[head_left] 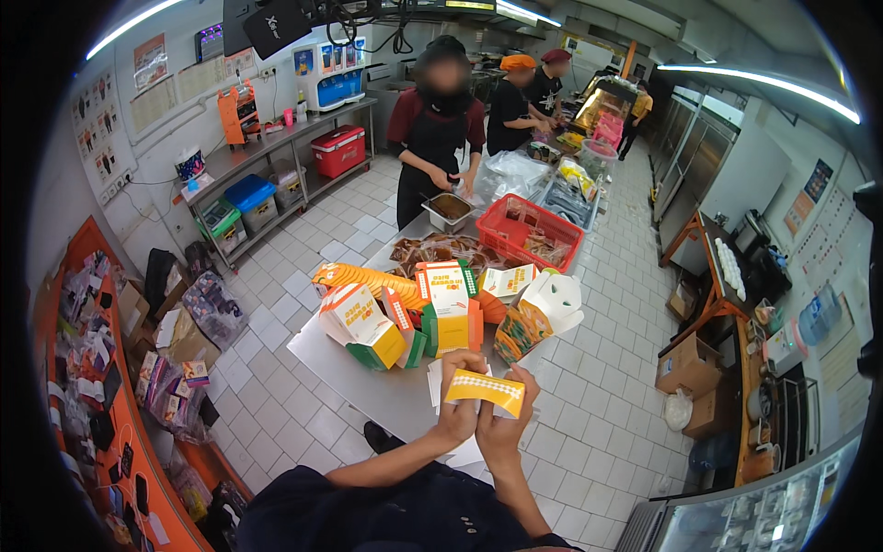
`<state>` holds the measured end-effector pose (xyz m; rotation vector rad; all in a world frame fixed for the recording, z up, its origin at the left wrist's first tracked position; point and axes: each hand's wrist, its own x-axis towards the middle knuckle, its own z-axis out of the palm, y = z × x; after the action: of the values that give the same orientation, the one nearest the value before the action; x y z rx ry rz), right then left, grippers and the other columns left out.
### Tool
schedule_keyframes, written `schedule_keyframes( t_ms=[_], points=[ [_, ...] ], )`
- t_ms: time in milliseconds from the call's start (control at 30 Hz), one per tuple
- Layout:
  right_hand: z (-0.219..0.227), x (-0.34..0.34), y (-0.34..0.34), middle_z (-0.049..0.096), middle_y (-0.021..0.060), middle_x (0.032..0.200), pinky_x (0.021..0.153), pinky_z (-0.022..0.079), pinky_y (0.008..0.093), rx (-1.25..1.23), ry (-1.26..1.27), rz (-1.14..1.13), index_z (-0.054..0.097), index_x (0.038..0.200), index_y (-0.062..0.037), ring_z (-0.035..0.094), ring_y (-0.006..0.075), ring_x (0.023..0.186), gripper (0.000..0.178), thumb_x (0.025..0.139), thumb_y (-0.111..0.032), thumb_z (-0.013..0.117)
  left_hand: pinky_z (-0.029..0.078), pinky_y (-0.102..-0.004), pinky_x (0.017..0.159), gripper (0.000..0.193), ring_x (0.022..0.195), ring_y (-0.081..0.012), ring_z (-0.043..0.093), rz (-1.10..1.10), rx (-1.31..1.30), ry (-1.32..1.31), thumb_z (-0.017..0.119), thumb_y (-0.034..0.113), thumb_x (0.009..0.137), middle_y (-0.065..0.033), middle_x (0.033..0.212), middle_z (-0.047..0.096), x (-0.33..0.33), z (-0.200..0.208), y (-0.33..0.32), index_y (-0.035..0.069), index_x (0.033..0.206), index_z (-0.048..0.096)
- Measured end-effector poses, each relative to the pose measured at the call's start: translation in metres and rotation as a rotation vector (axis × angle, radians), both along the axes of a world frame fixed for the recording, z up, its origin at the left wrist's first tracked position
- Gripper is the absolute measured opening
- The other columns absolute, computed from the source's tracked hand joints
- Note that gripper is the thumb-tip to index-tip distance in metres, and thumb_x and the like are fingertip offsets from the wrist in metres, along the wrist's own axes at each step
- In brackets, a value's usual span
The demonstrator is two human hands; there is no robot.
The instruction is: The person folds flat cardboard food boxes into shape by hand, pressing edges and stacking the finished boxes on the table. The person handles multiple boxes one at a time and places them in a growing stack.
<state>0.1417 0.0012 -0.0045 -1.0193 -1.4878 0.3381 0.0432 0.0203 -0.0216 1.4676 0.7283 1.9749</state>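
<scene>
Between both hands, close to the table's near edge, is a small yellow cardboard food box (486, 391) with a white checked band. My left hand (456, 411) grips its left side, fingers bent round it. On the other side, my right hand (509, 425) is closed on the same box. White card sheets (435, 385) lie partly hidden beneath the hands. Just beyond stand folded food boxes: a white and green one (361, 324), a white and yellow one (448, 304), and an open one (538, 315) with an orange patterned side. Behind them lies a row of nested orange cartons (372, 281).
A red crate (529, 235) and a metal pan (448, 212) of brown food sit at the table's far end, beside bagged brown food (441, 253). A co-worker (437, 138) in a black apron stands there. An orange shelf (124, 451) runs along the left.
</scene>
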Motion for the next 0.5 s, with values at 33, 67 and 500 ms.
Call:
schedule_keyframes(
  t_ms=[33,67,500],
  points=[
    [0.000,0.000,0.001,0.063,0.0175,0.106,0.092,0.050,0.0433,0.076,-0.135,-0.027,0.053,0.138,-0.0002,0.064,0.0358,0.093,0.053,0.090,-0.005,0.074,0.049,-0.0321,0.086,0.026,0.096,-0.0169,0.057,0.035,-0.096,-0.094,0.046,0.025,0.114,-0.0092,0.106,0.055,0.001,0.001,0.002,0.005,0.130,0.044],
    [0.002,0.004,0.003,0.066,0.0165,0.104,0.098,0.043,0.0466,0.072,-0.127,-0.077,0.060,0.129,-0.0004,0.063,0.0369,0.094,0.039,0.092,-0.006,0.071,0.049,-0.0320,0.086,0.026,0.097,-0.0169,0.057,0.047,-0.120,-0.168,0.047,0.024,0.113,-0.0093,0.107,0.055,0.000,0.004,0.003,0.005,0.131,0.043],
    [0.055,0.069,0.022,0.074,0.0056,0.093,0.109,0.039,0.0493,-0.245,-0.733,0.238,0.045,0.155,-0.0071,0.069,0.0221,0.094,0.081,0.085,-0.013,0.085,0.054,-0.0378,0.080,0.022,0.096,-0.0249,0.070,-0.098,0.156,1.364,0.070,0.025,0.098,-0.0083,0.107,0.072,-0.039,0.062,0.012,0.010,0.114,0.072]
  ],
)
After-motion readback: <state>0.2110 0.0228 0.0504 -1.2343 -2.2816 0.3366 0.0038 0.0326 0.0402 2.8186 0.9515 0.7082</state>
